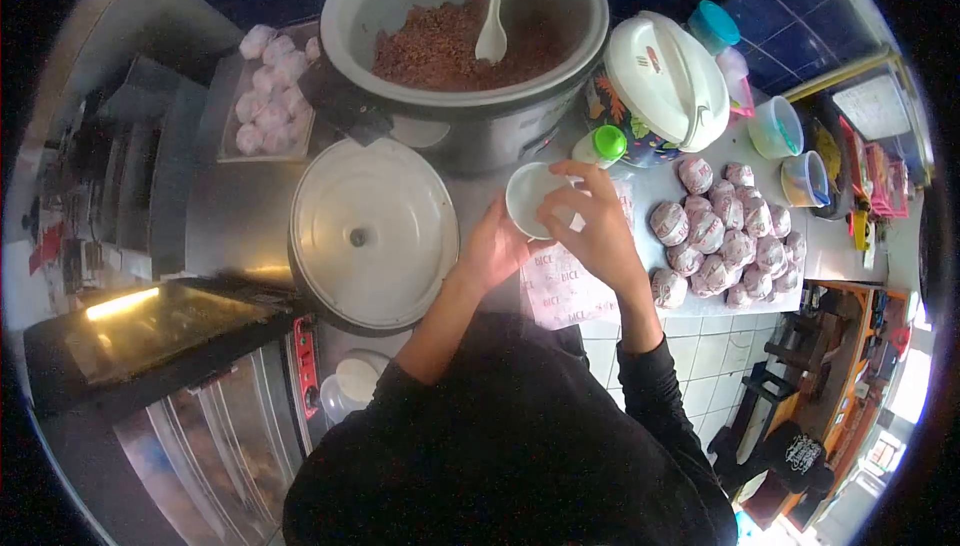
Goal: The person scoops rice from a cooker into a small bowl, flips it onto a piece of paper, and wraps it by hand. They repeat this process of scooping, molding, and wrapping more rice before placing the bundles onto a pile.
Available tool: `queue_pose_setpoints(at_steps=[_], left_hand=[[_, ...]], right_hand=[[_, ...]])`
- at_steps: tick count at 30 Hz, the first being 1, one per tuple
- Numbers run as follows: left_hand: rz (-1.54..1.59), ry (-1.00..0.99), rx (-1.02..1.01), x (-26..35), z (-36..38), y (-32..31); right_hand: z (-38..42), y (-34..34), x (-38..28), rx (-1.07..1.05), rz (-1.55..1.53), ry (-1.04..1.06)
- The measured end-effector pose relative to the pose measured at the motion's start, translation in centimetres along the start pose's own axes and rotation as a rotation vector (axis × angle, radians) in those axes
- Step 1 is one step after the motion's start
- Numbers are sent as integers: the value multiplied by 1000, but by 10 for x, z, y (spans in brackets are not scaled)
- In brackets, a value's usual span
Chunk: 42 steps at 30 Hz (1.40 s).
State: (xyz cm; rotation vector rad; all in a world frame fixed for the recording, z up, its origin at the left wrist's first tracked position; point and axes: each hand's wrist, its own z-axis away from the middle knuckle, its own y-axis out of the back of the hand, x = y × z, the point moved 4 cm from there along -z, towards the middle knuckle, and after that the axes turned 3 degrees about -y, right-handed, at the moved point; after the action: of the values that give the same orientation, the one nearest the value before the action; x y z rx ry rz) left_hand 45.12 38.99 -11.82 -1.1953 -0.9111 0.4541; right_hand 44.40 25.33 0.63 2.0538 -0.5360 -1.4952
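Observation:
My left hand point(497, 246) is closed around the left and lower side of a small white bowl point(526, 198). At the bowl's right rim, my right hand point(597, 231) has its fingers and thumb curled over the edge, gripping it. Whether anything small sits between those fingers is hidden. Beneath the hands lie printed wrapping papers point(567, 291) with pink lettering. Beyond the bowl stands a large rice cooker point(345, 26), its lid off, with reddish-brown rice point(430, 46) inside. A white rice paddle point(492, 31) rests in the rice.
Many paper-wrapped rice balls point(738, 248) cover the counter at right. More wrapped balls fill a tray point(262, 158) at back left. The round cooker lid point(375, 236) lies left. A green-capped container point(608, 144), a white-lidded container point(665, 81) and plastic tubs point(775, 128) stand at back right.

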Motion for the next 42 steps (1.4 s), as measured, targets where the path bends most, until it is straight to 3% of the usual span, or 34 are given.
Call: queue_pose_setpoints(at_steps=[8, 10, 14, 16, 18, 20, 22, 24, 26, 28, 30, 32, 34, 36, 40, 42], left_hand=[[128, 54, -28, 7, -7, 3], [203, 94, -98, 12, -9, 3], [115, 117, -18, 17, -3, 13], [233, 138, -8, 19, 4, 18], [242, 141, 35, 23, 14, 19], [304, 149, 55, 40, 24, 2], [308, 182, 44, 47, 29, 2], [280, 182, 39, 55, 33, 3], [350, 166, 44, 69, 36, -5], [362, 139, -21, 73, 39, 10], [159, 181, 52, 76, 43, 30], [316, 171, 23, 66, 47, 33], [365, 110, 50, 86, 49, 15], [337, 150, 133, 85, 55, 24], [387, 111, 63, 77, 55, 37], [415, 96, 23, 73, 52, 41]], right_hand=[[-18, 20, -19, -6, 167, 89], [-25, 19, -17, -123, 234, 124], [-46, 6, -39, -229, 363, 255], [-60, 10, -53, -233, 361, 288], [-72, 17, -70, -411, 277, 338], [-96, 24, -80, -368, 244, 395], [-120, 24, -87, -599, 119, 440], [-145, 19, -98, -644, 92, 463], [-164, 8, -108, -878, -132, 366], [-178, 0, -126, -882, -194, 329], [-184, -3, -146, -723, -841, 119], [-186, -4, -174, -673, -1244, 35], [-187, -13, -196, -748, -1407, 166], [-184, -17, -211, -902, -1370, 145], [-170, -28, -195, -927, -1417, 223], [-179, -22, -202, -840, -1481, 327]])
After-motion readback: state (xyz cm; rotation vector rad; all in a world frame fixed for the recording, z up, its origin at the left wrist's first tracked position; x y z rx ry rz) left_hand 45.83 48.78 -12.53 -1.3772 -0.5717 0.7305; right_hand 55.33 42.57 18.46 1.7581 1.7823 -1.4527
